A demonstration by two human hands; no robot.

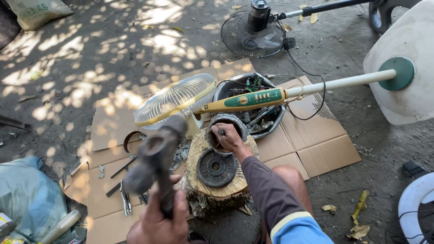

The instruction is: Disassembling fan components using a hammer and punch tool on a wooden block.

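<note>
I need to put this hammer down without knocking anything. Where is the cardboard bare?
Bare cardboard lies right of the wood stump, below the fan pole. Another bare patch sits left, below the metal ring. Crowded: the stump top, the parts bowl, and the pliers beside the stump.

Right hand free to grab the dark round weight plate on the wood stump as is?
Probably not at once: the right hand is busy holding a small punch in the round metal fan motor housing. The dark round weight plate lies uncovered beside it on the wood stump.
</note>
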